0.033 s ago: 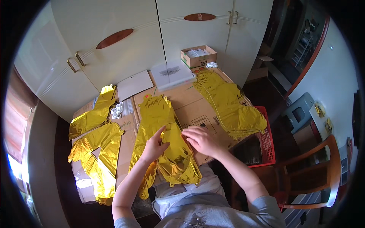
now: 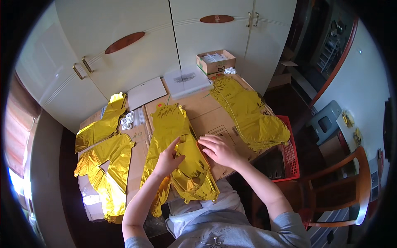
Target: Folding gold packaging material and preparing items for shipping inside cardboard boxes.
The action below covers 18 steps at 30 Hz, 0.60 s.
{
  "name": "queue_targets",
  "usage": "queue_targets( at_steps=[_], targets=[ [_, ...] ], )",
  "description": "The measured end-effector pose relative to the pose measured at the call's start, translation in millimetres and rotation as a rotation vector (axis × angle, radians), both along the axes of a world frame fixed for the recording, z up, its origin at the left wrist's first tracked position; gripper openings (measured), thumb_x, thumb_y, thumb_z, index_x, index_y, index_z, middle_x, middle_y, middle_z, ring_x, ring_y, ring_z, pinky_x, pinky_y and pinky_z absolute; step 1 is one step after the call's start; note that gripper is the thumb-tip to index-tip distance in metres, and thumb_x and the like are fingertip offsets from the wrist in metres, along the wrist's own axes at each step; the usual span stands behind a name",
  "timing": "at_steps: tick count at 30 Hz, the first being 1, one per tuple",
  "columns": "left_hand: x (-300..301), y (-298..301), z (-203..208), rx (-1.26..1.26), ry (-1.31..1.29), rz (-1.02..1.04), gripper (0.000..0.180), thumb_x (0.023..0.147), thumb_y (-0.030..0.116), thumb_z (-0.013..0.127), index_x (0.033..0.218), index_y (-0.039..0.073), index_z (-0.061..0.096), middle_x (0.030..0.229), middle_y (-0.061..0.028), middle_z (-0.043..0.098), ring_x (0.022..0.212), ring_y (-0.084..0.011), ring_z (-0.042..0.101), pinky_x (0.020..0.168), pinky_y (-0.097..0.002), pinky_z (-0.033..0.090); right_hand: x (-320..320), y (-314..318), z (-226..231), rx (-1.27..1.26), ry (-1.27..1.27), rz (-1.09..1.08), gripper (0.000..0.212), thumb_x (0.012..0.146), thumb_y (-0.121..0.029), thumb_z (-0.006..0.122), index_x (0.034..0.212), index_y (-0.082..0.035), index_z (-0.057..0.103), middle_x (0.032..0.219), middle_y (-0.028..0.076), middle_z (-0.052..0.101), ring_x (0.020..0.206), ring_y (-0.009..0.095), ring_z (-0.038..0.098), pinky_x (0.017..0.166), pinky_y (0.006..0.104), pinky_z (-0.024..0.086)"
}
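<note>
Gold foil (image 2: 169, 122) lies flat down the middle of the desk (image 2: 204, 115), whose top is covered in brown cardboard; its near end reaches the person's lap. Over it is the left hand (image 2: 167, 160), spread, with forefinger pointing away and thumb apart, holding nothing visible. At the foil's right edge is the right hand (image 2: 221, 151), its fingers loosely fanned toward the left; I cannot tell whether the fingertips touch the foil.

To the left lie an upper sheet (image 2: 97, 131) and a lower sheet (image 2: 118, 149), both gold as well. White rings (image 2: 127, 120) sit in a cluster between these and the middle foil. Another gold piece (image 2: 250, 113) slants across the right side, its near end by a red basket (image 2: 292, 155). Toward the back are a white board (image 2: 147, 94), a clear packet (image 2: 188, 84) and a box (image 2: 221, 65) of white bits. Behind stands a pale cabinet (image 2: 124, 20); a wooden chair (image 2: 363, 182) is at right.
</note>
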State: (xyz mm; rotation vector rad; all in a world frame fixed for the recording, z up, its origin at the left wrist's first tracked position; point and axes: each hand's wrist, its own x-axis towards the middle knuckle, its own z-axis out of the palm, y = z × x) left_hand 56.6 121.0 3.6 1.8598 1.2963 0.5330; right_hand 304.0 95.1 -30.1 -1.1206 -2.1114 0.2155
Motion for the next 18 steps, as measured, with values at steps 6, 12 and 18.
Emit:
queue_targets(
  at_steps=[6,12,18],
  targets=[
    [-2,-7,5,0.065,0.049,-0.041,0.073,0.077,0.012,0.069,0.144,0.017,0.043,0.061,-0.0076,0.054,0.054,-0.0145,0.050,0.058,-0.0311,0.046,1,15,-15,-0.050,-0.135,0.004,0.048,0.092,-0.030,0.061,0.132,-0.006,0.054,0.138,0.011,0.053,0.131,0.028,0.046,0.110,0.0411,0.034],
    [-4,-11,2,0.030,0.032,-0.079,0.048,0.078,0.015,0.066,0.126,0.015,0.063,0.070,-0.0128,0.064,0.057,-0.0156,0.059,0.061,-0.0304,0.050,-4,14,-15,-0.093,-0.192,-0.010,0.053,0.095,-0.035,0.056,0.139,-0.008,0.047,0.143,0.010,0.049,0.134,0.026,0.043,0.112,0.0421,0.030],
    [-3,-12,6,0.014,0.102,-0.091,0.041,0.078,0.017,0.065,0.119,0.015,0.067,0.073,-0.0150,0.066,0.063,-0.0193,0.065,0.064,-0.0323,0.053,-3,11,-15,-0.099,-0.304,-0.007,0.058,0.095,-0.039,0.054,0.143,-0.009,0.041,0.148,0.009,0.042,0.138,0.025,0.038,0.114,0.0440,0.025]
  ],
)
